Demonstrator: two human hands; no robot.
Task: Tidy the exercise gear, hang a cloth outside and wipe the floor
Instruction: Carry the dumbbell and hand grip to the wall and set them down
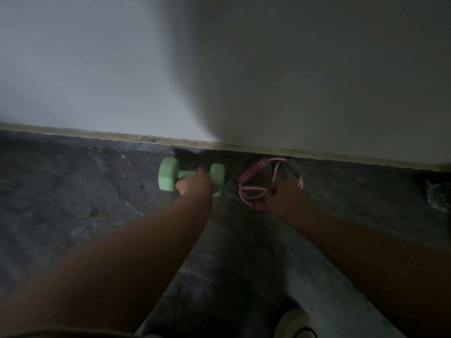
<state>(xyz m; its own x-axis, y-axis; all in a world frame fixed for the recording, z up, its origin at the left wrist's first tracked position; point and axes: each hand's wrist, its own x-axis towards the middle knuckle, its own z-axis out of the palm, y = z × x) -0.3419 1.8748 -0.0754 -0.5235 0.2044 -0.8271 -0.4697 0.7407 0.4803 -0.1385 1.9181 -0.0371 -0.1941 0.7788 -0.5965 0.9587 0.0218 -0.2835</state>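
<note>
A mint-green dumbbell (168, 174) lies on the dark floor close to the wall, and my left hand (195, 184) is wrapped around its middle bar. To its right is a pink skipping rope (253, 184) bunched in loops, with pink and grey handles. My right hand (286, 195) is closed on the rope's loops at their right side, down at floor level. The hand hides part of the rope.
A white wall (97, 69) with a pale skirting strip (122, 136) runs just beyond the gear. The dark mottled floor (73, 203) spreads to the left. A white round object (295, 323) sits at the bottom edge. A faint crumpled thing (436, 193) lies far right.
</note>
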